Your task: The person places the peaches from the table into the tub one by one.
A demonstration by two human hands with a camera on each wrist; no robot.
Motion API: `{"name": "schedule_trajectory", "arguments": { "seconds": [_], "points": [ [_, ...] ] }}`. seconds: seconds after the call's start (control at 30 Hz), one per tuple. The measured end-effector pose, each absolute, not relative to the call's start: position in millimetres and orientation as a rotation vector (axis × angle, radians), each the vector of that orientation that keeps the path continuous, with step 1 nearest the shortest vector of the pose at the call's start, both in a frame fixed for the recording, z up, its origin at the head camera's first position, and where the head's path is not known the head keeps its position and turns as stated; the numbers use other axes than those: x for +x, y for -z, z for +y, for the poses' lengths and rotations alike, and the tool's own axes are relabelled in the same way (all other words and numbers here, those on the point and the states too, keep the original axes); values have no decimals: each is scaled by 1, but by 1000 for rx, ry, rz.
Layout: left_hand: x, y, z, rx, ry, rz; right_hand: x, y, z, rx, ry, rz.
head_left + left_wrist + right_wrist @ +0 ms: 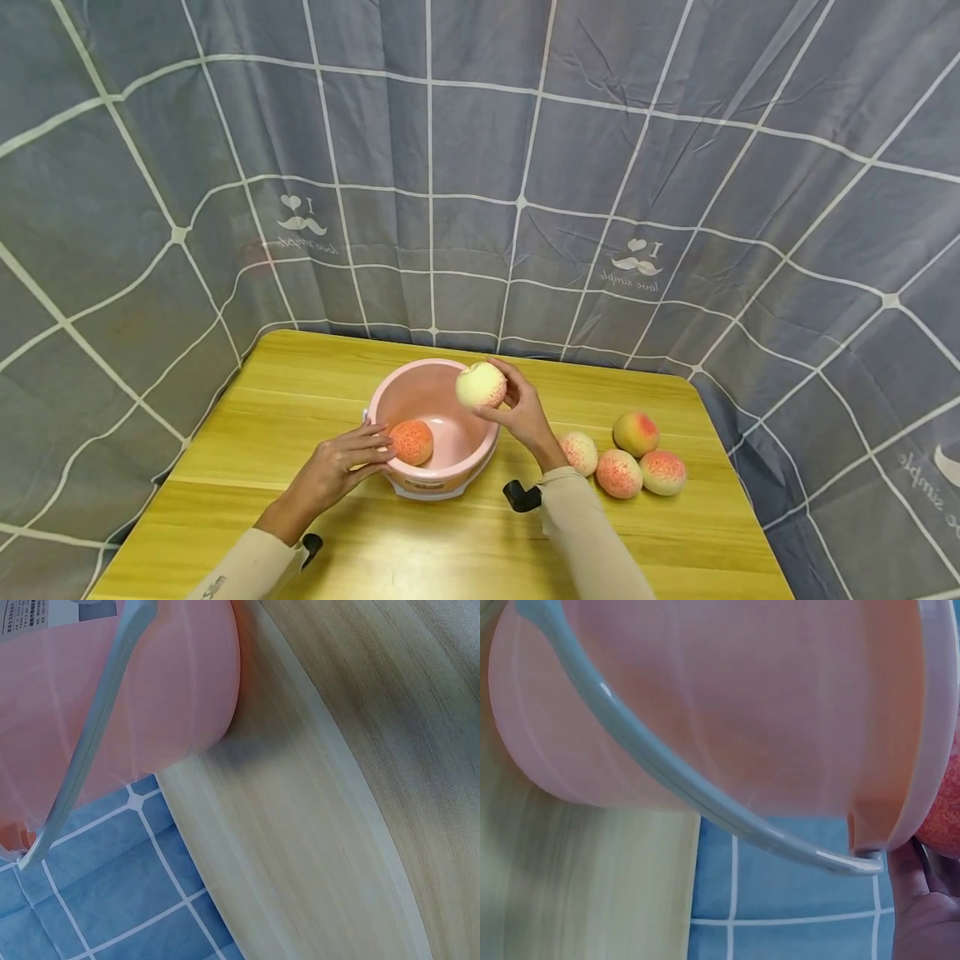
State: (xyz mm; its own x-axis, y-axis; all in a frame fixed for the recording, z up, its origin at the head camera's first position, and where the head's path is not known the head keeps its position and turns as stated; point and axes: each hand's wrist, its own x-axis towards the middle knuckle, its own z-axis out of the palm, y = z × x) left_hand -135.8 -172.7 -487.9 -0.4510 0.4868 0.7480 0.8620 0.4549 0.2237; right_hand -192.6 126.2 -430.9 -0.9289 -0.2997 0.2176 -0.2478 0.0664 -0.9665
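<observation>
A pink bucket (450, 433) with a pale blue handle stands in the middle of the wooden table (285, 408). An orange-red peach (411, 442) lies inside it at the near left. My right hand (501, 392) grips a pale yellow peach (481, 384) just above the bucket's far right rim. With fingers stretched out, my left hand (375, 446) touches the bucket's left rim beside the orange-red peach. The left wrist view shows the bucket's wall (165, 682) and handle (97, 727), no fingers. In the right wrist view the bucket (742, 697) fills the frame, with my palm (922, 915) at the lower right.
Several peaches lie on the table right of the bucket, the nearest (579, 452) beside my right wrist. A grey curtain with a white grid (480, 167) hangs close behind and around the table. The table's right edge (738, 475) is near the peaches.
</observation>
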Motion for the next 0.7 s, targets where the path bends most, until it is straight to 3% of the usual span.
{"name": "schedule_trajectory", "arguments": {
  "seconds": [0.7],
  "points": [
    [-136,487,-172,-1101,843,-2143,-201,428,118,-648,1920,2281]
  ]
}}
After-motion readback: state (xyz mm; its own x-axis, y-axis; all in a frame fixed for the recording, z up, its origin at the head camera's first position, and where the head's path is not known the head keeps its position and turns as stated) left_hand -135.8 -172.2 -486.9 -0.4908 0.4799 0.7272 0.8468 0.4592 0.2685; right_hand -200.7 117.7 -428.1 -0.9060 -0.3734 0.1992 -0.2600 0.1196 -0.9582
